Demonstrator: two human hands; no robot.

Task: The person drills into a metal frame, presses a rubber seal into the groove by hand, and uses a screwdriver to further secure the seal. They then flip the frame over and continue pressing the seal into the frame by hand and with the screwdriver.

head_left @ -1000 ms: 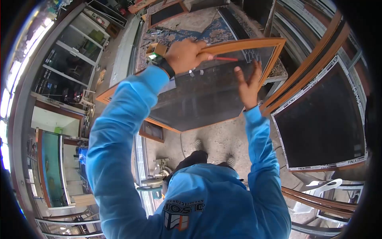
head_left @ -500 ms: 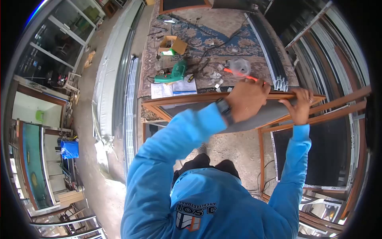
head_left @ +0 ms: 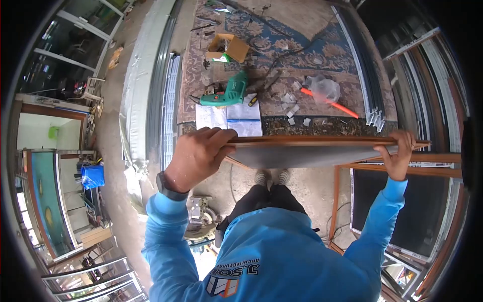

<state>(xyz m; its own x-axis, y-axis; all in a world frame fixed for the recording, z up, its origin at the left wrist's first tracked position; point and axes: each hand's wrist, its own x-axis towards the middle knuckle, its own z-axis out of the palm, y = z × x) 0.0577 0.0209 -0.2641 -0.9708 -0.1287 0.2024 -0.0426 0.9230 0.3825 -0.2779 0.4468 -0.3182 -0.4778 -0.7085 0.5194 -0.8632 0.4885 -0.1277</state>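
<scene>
A brown-edged screen frame with a grey panel stands on edge at the near side of a carpet-covered table. My left hand wraps round its left end, fingers over the top edge and a dark watch on the wrist. At the other end, my right hand grips the frame with the thumb on the panel side. Just beyond lie an open notebook with a blue pen, a green power drill and an orange stick beside a clear plastic bag.
A small cardboard box and white scraps lie on the carpet. Dark metal profiles run along the table's right side. Long wrapped profiles lie on the left floor. Below my left arm is a saw-like machine.
My left hand has slid from the middle of the frame to its left end. The frame has come nearer my body, uncovering more of the table; my right hand stays on its right end.
</scene>
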